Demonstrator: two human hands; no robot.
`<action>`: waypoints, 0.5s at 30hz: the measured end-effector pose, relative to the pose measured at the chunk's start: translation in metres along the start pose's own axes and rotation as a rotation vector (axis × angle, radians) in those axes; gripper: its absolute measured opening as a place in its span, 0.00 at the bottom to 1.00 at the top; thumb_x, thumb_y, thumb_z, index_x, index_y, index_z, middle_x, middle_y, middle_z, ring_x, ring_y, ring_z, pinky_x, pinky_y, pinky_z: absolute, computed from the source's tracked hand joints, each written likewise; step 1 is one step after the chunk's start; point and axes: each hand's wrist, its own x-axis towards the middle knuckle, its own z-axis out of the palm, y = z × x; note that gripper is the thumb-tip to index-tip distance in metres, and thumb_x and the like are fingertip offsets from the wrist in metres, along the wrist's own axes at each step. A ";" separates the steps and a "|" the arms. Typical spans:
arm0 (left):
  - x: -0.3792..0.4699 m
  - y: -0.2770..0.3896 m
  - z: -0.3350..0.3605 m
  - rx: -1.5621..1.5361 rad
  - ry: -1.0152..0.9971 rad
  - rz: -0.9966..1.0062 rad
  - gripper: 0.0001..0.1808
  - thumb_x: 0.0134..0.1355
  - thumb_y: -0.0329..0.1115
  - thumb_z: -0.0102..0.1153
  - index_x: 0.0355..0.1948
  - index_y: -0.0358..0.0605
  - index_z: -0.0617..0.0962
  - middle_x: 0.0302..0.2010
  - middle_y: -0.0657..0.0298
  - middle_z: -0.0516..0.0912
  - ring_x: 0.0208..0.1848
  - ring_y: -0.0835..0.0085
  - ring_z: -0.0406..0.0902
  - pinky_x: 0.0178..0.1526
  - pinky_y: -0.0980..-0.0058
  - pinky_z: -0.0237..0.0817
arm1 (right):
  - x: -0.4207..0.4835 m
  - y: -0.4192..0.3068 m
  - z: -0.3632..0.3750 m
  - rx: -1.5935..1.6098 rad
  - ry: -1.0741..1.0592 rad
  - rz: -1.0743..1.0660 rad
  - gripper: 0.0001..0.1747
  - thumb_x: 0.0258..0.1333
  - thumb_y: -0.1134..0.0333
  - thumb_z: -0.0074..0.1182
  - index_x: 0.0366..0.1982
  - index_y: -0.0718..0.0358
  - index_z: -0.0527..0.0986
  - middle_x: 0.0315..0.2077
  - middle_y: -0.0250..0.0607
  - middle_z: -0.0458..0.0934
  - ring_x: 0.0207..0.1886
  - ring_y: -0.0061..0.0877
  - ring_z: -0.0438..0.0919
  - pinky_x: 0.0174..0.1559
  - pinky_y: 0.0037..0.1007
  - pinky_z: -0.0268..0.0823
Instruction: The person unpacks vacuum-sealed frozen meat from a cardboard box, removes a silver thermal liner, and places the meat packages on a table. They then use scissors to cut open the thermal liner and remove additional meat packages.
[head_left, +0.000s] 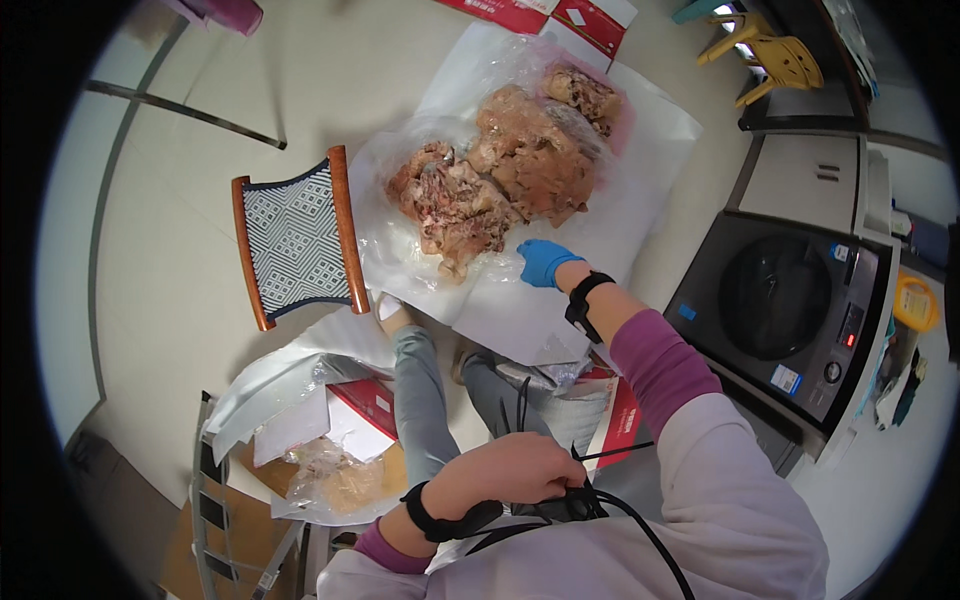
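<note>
Before me, large pieces of pale raw meat lie on clear plastic film (390, 247) over white sheeting (517, 315). A ragged piece (457, 206) is at left, a broad skin-like piece (532, 157) in the middle. A smaller piece (581, 94) rests on pink plastic at the far end. My right hand (547, 262), in a blue glove, is at the near edge of the film, fingers bent; whether it pinches the film is unclear. My bare left hand (536, 469) is at my waist, its fingers closed around black cords (585, 499).
A low woven stool (296, 240) with wooden rails stands left of the sheeting. A lined box (330, 480) and a metal stepladder (210, 495) are at lower left. On the right are a front-loading washing machine (780, 307) and a yellow plastic chair (780, 60).
</note>
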 end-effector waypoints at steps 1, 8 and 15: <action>0.004 -0.010 -0.004 -0.020 -0.010 0.039 0.10 0.56 0.33 0.56 0.39 0.46 0.78 0.31 0.57 0.79 0.36 0.54 0.77 0.36 0.61 0.66 | 0.011 0.005 -0.003 -0.034 0.008 0.010 0.25 0.55 0.65 0.43 0.57 0.62 0.69 0.59 0.51 0.67 0.60 0.45 0.68 0.58 0.42 0.65; 0.009 -0.073 -0.048 -0.073 -0.034 0.198 0.08 0.51 0.29 0.55 0.34 0.42 0.78 0.26 0.53 0.79 0.33 0.51 0.76 0.34 0.59 0.65 | 0.094 0.019 -0.044 -0.209 -0.018 0.118 0.29 0.55 0.64 0.48 0.60 0.61 0.66 0.62 0.47 0.62 0.63 0.43 0.64 0.62 0.41 0.61; 0.007 -0.145 -0.080 -0.140 -0.005 0.288 0.06 0.45 0.27 0.54 0.27 0.41 0.78 0.26 0.54 0.79 0.31 0.53 0.76 0.33 0.60 0.65 | 0.177 -0.003 -0.073 -0.492 -0.075 0.189 0.34 0.61 0.61 0.45 0.67 0.56 0.54 0.70 0.37 0.44 0.72 0.40 0.42 0.70 0.50 0.45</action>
